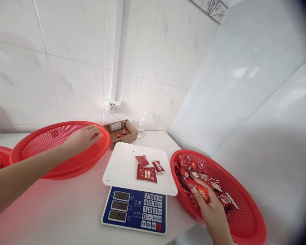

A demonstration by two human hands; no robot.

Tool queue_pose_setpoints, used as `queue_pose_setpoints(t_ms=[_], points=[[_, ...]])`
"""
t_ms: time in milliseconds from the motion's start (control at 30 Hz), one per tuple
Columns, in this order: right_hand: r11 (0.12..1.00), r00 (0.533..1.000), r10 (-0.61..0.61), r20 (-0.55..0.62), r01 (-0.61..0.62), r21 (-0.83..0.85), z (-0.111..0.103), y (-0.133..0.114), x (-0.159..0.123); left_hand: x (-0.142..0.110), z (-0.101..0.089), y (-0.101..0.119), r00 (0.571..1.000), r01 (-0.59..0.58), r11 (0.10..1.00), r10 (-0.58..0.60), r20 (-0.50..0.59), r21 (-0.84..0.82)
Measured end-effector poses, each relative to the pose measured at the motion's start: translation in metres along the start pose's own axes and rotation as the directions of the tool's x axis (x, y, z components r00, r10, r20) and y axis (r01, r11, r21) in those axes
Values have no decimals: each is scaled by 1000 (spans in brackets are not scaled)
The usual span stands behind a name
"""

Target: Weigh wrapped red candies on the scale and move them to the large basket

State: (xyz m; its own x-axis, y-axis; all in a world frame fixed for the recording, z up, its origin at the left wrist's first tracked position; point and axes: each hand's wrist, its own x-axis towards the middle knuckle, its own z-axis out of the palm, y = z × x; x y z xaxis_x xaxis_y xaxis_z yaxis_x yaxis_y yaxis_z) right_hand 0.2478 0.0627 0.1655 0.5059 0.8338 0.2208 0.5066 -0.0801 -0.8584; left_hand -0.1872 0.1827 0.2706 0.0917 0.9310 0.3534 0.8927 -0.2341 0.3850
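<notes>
My right hand [211, 206] is in the right-hand red basket [244, 217], its thumb and fingers closed on an orange-red candy packet [203, 193]. Around it lie many mixed red wrapped candies [185, 161]. Over the rim of the left red basket [53, 168] hangs my left hand [84, 139], fingers curled together; anything inside them is hidden. Between the baskets stands a digital scale [134, 209] with a white pan [122, 166]. On the pan rest a large red packet [146, 174], a smaller red packet [142, 160] and a small patterned candy [158, 166].
Behind the scale, a cardboard box [127, 137] holds a few red packets, beside a clear plastic bottle [142, 123]. A socket [112, 106] with a white cable is on the tiled wall. Another red basket [5, 149] with red packets sits at far left on the white table [66, 211].
</notes>
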Motion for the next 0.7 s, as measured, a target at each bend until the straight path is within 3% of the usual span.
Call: queue_pose_setpoints(t_ms=[100, 200, 300, 433, 533, 600, 700], points=[[999, 999, 34, 22, -35, 28, 0, -4, -1, -5, 0, -26, 998, 26, 991, -32, 46, 131], [999, 999, 27, 18, -28, 27, 1, -6, -1, -10, 15, -21, 991, -41, 986, 19, 136, 163], [1000, 1000, -11, 7, 11, 25, 1, -5, 0, -14, 39, 12, 940, -203, 977, 174, 292, 72], [1000, 1000, -18, 4, 18, 11, 1, -2, 0, -16, 78, 73, 777, -363, 926, 361, 515, -101], [1000, 1000, 2, 8, -2, 7, 1, -2, -1, -11, 110, 109, 668, -441, 880, 455, 589, -179], [1000, 1000, 4, 4, -4, 7, 1, -3, -2, -6, 129, 127, 628, -480, 855, 491, 604, -196], [1000, 1000, -10, 3, 10, 16, 1, -5, -3, 0, 149, 146, 606, -536, 823, 530, 593, -188]])
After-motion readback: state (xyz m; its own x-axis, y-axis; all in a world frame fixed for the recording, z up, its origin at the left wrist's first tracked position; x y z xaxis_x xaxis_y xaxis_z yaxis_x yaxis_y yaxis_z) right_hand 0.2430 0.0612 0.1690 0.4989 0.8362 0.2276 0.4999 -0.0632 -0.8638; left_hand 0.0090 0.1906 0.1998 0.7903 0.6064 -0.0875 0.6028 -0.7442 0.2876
